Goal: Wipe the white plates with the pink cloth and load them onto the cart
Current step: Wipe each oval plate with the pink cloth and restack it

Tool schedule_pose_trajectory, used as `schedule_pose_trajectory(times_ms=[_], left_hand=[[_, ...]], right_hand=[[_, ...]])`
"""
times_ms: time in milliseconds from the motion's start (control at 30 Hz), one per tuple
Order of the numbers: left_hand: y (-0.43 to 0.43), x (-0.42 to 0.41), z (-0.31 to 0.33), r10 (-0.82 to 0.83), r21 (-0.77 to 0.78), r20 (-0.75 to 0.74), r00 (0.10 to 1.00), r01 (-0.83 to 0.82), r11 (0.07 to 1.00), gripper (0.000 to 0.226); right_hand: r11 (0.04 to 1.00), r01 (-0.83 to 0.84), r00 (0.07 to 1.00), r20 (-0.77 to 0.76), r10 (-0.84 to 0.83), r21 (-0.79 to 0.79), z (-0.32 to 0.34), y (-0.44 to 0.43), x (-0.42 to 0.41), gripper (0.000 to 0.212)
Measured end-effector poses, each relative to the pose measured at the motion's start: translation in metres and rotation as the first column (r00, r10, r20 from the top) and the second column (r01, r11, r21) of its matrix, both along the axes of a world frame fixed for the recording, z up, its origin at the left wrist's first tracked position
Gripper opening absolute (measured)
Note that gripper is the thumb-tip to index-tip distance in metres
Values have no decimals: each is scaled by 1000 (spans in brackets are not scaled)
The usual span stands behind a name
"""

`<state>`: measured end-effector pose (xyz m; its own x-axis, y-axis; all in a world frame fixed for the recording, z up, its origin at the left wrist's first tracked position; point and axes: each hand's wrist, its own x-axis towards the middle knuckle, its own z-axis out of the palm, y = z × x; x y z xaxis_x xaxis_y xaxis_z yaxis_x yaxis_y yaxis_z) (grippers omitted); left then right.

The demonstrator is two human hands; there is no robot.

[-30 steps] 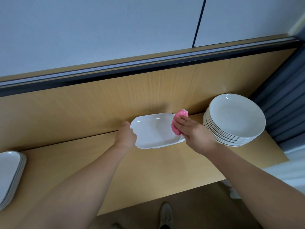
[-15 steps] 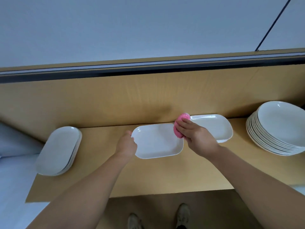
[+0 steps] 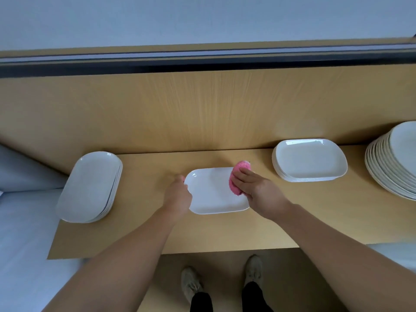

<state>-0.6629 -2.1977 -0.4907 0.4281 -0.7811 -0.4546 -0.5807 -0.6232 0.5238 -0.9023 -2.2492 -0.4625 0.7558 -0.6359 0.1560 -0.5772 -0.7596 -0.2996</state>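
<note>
White rectangular plate [image 3: 213, 192], mid wooden worktop [image 3: 292, 221]: left hand [image 3: 177, 199] grips its left edge; right hand [image 3: 258, 190], fingers straight, presses pink cloth [image 3: 236, 182] on its right end. Oblong white plate stack [image 3: 90, 188] left of it, rectangular white plate stack [image 3: 309, 161] right.

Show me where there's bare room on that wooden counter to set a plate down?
Bare wood shows between the left plate stack and the plate being wiped, and along the front edge of the counter. A narrower gap lies between the right hand and the rectangular stack. The right end is crowded: that stack sits close to the round plates.
</note>
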Motion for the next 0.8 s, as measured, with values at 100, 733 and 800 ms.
schedule_pose_trajectory(times_ms=[100, 733, 800], left_hand=[[-2, 2, -7, -14, 10, -2, 1000, 14, 1000, 25], [-6, 13, -26, -110, -55, -173, 979, 102, 993, 32], [-6, 14, -28, -123, -59, -165, 979, 115, 992, 30]], right_hand=[[990, 40, 998, -49, -33, 137, -16, -1, 5, 40], [949, 205, 857, -512, -55, 241, -84, -7, 66, 70], [946, 204, 880, -472, -63, 253, -78, -4, 71, 67]])
